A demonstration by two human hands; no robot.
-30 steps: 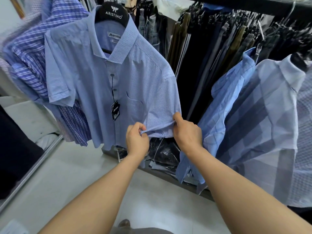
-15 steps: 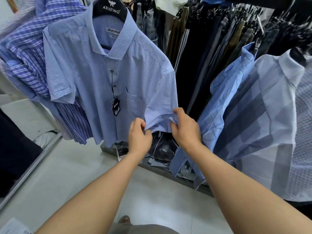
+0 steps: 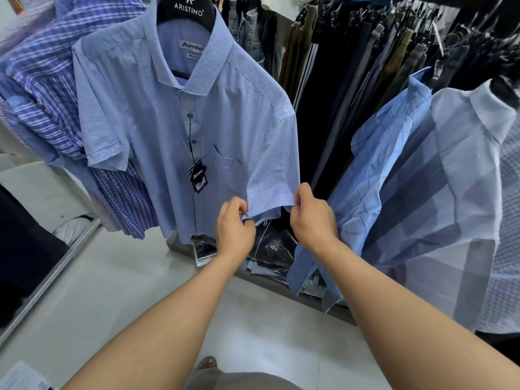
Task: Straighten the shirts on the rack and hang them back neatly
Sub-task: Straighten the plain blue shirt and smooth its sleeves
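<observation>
Seemingly midway, left hand [image 3: 235, 229] and right hand [image 3: 312, 218], fingers [image 3: 304, 192] curled, pinched the sleeve hem [image 3: 267, 212] of the pale-blue checked cotton shirt [image 3: 157, 114]; the rumpled sky-blue shirt [image 3: 374, 192] at right awaited straightening.

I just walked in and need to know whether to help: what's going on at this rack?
A person is tidying a light blue fine-checked short-sleeved shirt that hangs on a black branded hanger. The left hand and the right hand each pinch the hem of one sleeve, holding it stretched between them. A black paper tag dangles at the shirt's front. A blue striped shirt hangs to one side, a pale blue block-patterned shirt to the other, dark trousers behind.
</observation>
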